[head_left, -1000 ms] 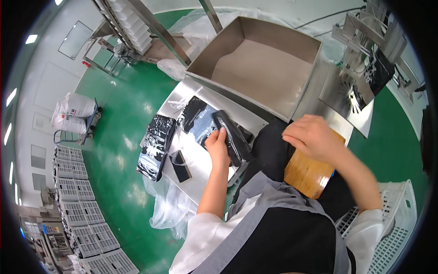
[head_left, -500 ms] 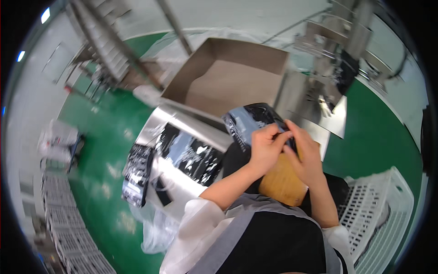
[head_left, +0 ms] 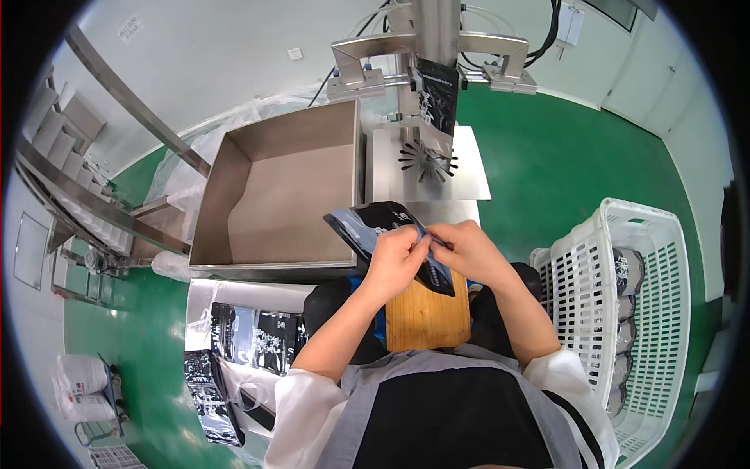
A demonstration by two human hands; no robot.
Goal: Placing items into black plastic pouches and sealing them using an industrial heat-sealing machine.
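A black and blue-grey flat pouch point(head_left: 359, 223) is held up before me in both hands. My left hand point(head_left: 394, 254) is closed on its upper edge, thumb and fingers pinched together. Close beside it, my right hand point(head_left: 473, 252) pinches the same pouch. The fingertips of both hands meet at the edge, and what they grip exactly is partly hidden. Below the hands lies a wooden board point(head_left: 426, 316), between my legs. At the left, more black and blue pouches point(head_left: 254, 336) lie on a metal table point(head_left: 199, 313), with another stack point(head_left: 209, 399) at its near edge.
An open steel bin point(head_left: 293, 207) stands beyond the table. Ahead, a filling machine point(head_left: 433, 35) has a black pouch point(head_left: 437, 94) hanging at its spout, above a metal plate point(head_left: 469, 164). A white slatted crate point(head_left: 582, 289) at the right holds several filled pouches point(head_left: 627, 273).
My view has swung right and steadied, so the machine and bin sit further left in it. Both hands still grip the pouch, which now tilts down to the right, between the hands.
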